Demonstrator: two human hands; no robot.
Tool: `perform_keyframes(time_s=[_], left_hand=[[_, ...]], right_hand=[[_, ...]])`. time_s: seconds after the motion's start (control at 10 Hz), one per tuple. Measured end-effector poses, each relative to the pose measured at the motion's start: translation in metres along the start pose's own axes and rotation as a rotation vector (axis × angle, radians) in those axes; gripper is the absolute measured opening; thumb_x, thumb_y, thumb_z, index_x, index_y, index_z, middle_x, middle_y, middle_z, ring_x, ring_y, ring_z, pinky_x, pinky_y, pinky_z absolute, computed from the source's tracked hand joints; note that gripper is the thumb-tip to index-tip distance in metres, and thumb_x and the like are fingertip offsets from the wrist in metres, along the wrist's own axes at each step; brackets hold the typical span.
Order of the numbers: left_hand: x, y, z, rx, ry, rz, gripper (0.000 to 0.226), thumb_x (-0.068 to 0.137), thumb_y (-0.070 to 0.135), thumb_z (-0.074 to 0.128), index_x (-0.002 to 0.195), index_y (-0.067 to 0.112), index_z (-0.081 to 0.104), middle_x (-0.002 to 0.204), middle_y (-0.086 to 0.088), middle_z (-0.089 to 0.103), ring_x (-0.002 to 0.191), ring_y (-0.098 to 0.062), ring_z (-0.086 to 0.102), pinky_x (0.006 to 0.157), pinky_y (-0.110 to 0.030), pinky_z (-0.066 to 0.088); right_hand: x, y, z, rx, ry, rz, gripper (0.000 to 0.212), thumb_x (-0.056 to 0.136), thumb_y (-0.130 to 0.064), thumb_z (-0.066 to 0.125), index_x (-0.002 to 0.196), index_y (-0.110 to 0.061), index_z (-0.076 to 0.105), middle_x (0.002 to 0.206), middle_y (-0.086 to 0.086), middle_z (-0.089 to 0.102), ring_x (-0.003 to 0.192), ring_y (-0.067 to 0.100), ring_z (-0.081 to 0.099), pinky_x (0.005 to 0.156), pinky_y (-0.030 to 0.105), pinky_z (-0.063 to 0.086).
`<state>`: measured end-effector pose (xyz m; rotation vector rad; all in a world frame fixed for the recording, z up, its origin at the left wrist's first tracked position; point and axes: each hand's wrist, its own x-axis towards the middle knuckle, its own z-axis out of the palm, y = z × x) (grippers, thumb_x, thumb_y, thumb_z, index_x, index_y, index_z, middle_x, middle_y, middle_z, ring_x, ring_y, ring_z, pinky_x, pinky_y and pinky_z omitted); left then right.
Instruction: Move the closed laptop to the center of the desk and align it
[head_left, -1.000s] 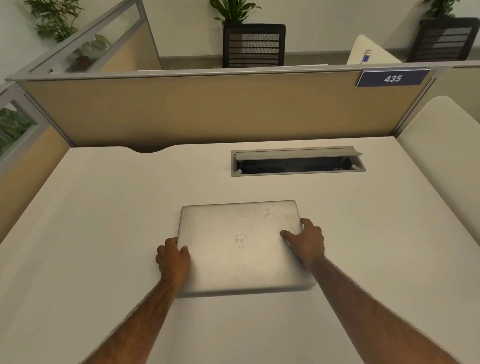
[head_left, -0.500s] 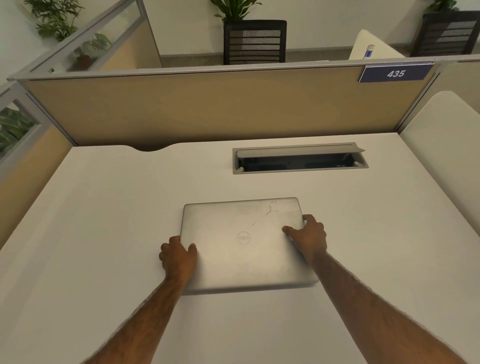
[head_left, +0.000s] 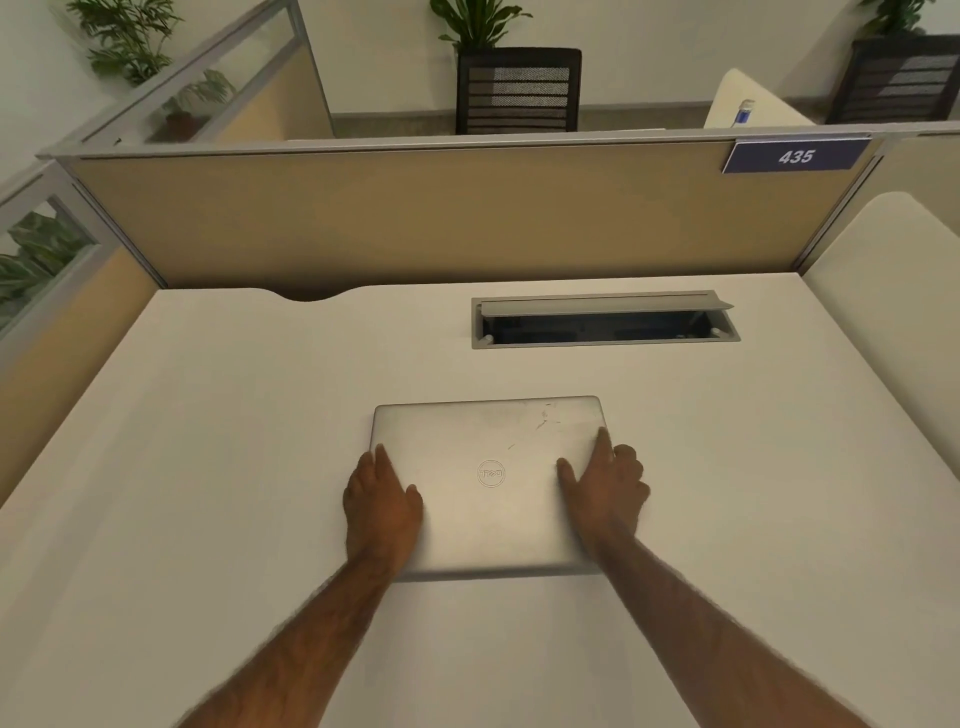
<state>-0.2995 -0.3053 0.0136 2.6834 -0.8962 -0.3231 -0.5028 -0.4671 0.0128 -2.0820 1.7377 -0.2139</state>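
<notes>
A closed silver laptop (head_left: 488, 483) lies flat on the white desk (head_left: 208, 467), near its middle, with its edges roughly square to the desk's back edge. My left hand (head_left: 382, 504) lies on the laptop's left edge, thumb on the lid and fingers stretched forward along the side. My right hand (head_left: 605, 488) holds the right edge the same way, thumb and forefinger on the lid and the other fingers curled over the side. Both hands cover the lid's near corners.
An open cable box (head_left: 605, 322) is sunk into the desk just behind the laptop. A tan partition (head_left: 415, 218) with a blue "435" sign (head_left: 795, 156) closes the back. A second partition (head_left: 57, 332) runs along the left, and a neighbouring white desk (head_left: 893, 291) stands at the right.
Both hands have slid forward along the laptop's sides and stretched their fingers out flatter on the lid. The laptop has hardly shifted on the desk.
</notes>
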Motion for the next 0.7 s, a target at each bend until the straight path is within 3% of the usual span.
perform_keyframes(time_s=[0.1, 0.2, 0.4, 0.5, 0.7], left_hand=[[-0.007, 0.01, 0.012, 0.057, -0.024, 0.171, 0.074, 0.096, 0.039, 0.044, 0.157, 0.008, 0.015, 0.166, -0.015, 0.012, 0.153, -0.032, 0.015, 0.126, -0.044, 0.012], [-0.012, 0.014, 0.023, 0.141, -0.055, 0.297, 0.079, 0.092, 0.054, 0.017, 0.159, 0.012, 0.008, 0.168, -0.009, -0.003, 0.156, -0.028, 0.002, 0.126, -0.044, 0.002], [-0.017, 0.005, 0.039, 0.225, -0.011, 0.329, 0.076, 0.097, 0.057, 0.014, 0.158, 0.011, 0.015, 0.167, -0.008, 0.009, 0.155, -0.027, 0.012, 0.122, -0.042, 0.002], [-0.018, 0.006, 0.038, 0.236, -0.028, 0.322, 0.079, 0.096, 0.059, 0.003, 0.158, 0.012, 0.015, 0.167, -0.008, 0.008, 0.155, -0.027, 0.011, 0.122, -0.042, 0.002], [-0.02, 0.002, 0.044, 0.211, 0.006, 0.327, 0.078, 0.097, 0.059, 0.007, 0.157, 0.012, 0.022, 0.166, -0.009, 0.015, 0.154, -0.027, 0.017, 0.12, -0.041, 0.004]], right_hand=[[-0.018, -0.011, 0.018, -0.065, -0.026, -0.195, 0.079, 0.101, -0.059, 0.041, 0.163, -0.014, 0.024, 0.169, 0.021, 0.024, 0.157, 0.04, 0.019, 0.126, 0.054, 0.016], [-0.03, -0.018, 0.031, -0.133, -0.1, -0.334, 0.088, 0.094, -0.069, 0.015, 0.164, -0.016, 0.022, 0.174, 0.017, 0.014, 0.161, 0.038, 0.008, 0.128, 0.054, 0.003], [-0.038, -0.014, 0.046, -0.252, -0.073, -0.465, 0.077, 0.099, -0.064, 0.032, 0.154, -0.013, 0.048, 0.165, 0.018, 0.039, 0.153, 0.04, 0.036, 0.12, 0.056, 0.01], [-0.038, -0.011, 0.048, -0.274, -0.053, -0.459, 0.076, 0.1, -0.064, 0.031, 0.154, -0.014, 0.047, 0.166, 0.016, 0.038, 0.154, 0.038, 0.035, 0.12, 0.056, 0.01], [-0.04, -0.005, 0.056, -0.302, -0.001, -0.472, 0.079, 0.103, -0.066, 0.016, 0.152, -0.015, 0.051, 0.163, 0.016, 0.043, 0.15, 0.037, 0.041, 0.119, 0.056, 0.012]])
